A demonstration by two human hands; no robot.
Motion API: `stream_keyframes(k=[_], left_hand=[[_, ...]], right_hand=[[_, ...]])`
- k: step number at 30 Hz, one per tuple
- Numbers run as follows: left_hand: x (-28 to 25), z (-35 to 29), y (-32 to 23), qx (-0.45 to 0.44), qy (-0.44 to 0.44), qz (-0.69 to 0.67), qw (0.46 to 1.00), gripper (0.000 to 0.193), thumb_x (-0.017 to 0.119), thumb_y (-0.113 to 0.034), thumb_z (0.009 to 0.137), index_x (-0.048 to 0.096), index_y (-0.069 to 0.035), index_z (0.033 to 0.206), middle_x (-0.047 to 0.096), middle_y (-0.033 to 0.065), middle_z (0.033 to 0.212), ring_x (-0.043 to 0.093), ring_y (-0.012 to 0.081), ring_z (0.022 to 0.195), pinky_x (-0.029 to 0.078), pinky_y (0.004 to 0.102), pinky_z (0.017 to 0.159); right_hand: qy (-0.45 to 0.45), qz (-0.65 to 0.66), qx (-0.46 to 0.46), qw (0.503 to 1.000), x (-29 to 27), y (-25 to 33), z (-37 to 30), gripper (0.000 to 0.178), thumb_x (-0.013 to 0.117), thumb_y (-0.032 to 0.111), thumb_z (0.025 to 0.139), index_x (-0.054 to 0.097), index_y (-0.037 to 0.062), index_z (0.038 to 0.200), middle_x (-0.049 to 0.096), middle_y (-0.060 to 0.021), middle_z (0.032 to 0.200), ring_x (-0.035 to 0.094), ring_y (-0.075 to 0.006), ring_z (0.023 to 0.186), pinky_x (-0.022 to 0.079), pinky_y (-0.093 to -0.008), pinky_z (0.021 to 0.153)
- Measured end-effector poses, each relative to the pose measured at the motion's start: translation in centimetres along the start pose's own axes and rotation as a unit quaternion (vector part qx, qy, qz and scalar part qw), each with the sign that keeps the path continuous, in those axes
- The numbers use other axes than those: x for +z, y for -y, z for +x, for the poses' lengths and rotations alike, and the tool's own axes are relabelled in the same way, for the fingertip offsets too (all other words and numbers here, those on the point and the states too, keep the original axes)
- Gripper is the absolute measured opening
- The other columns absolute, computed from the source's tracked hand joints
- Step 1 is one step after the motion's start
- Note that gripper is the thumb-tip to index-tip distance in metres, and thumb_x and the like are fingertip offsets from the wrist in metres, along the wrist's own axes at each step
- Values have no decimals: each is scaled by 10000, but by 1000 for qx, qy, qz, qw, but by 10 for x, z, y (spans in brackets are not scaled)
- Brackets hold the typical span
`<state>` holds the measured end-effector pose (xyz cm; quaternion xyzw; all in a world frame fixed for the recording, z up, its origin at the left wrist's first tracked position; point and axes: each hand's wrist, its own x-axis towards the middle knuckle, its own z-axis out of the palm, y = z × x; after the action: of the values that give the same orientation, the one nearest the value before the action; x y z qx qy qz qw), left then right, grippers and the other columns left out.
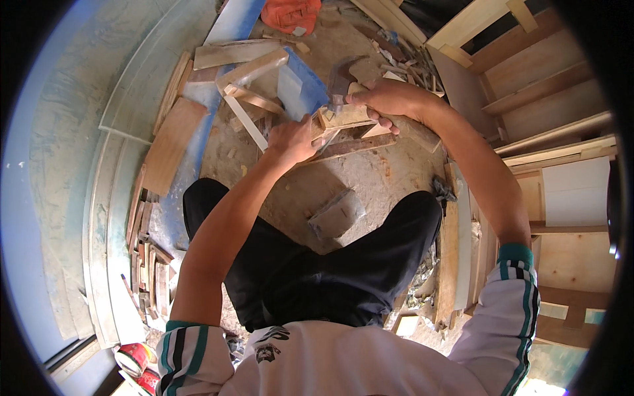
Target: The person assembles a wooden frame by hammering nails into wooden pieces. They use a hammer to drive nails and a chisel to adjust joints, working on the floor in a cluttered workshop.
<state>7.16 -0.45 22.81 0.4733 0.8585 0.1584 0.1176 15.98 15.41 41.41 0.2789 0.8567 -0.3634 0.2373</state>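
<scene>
My right hand [391, 100] is wrapped round the wooden handle of a claw hammer [341, 78]. Its metal head sits over a short pale wood block [343, 117], and I cannot tell if they touch. My left hand [294, 140] grips the near left end of that block, fingers closed on it. Any nail under the hammer head is hidden. Just beyond the left hand stands a wooden frame [254, 71] of joined strips, beside a blue board [302, 84].
Between my knees a grey block [337, 214] lies on the dirt floor. Planks [175, 145] and stacked offcuts [146, 274] line the left. Wooden cabinet frames [561, 138] stand at the right. An orange bag [290, 14] lies at the far side; red cans [135, 360] sit lower left.
</scene>
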Motion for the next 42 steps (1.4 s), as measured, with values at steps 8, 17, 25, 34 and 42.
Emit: stream_keyframes(k=[8,17,25,34,42], left_hand=[[-4,0,-3,-13,18,-2,1000,562,640,-456,881,508,-12,1200,697,237,943,686,396,919,546,480,806],[-5,2,-6,-13,22,21,999,566,668,-438,859,502,-4,1183,697,234,954,688,384,939,550,472,803],[-5,2,4,-40,64,-11,997,614,718,-390,818,486,-14,1245,686,230,1024,664,396,998,524,506,883],[-4,2,-1,-16,47,-7,999,566,713,-359,819,490,-5,1201,678,248,1024,659,406,1000,537,499,854],[-4,0,5,-12,26,-12,1000,549,716,-356,811,493,-16,1181,685,234,986,676,402,944,533,498,853]], right_hand=[[-25,7,-19,999,14,-4,-12,394,566,379,977,498,-8,1001,462,-14,639,483,-117,426,423,-298,349],[-220,99,-88,966,84,-40,-24,429,552,358,979,514,-25,1168,508,-55,576,523,-147,430,462,-327,394],[-378,140,-190,895,67,-10,-47,293,557,263,1001,515,29,1173,499,6,590,460,-80,417,408,-281,387],[-221,118,-49,967,77,-28,-35,356,588,323,946,562,-26,1008,590,-130,585,609,-244,467,486,-366,469],[-398,124,-196,888,51,0,-43,351,560,295,973,528,-54,991,609,-156,601,600,-257,432,481,-382,441]])
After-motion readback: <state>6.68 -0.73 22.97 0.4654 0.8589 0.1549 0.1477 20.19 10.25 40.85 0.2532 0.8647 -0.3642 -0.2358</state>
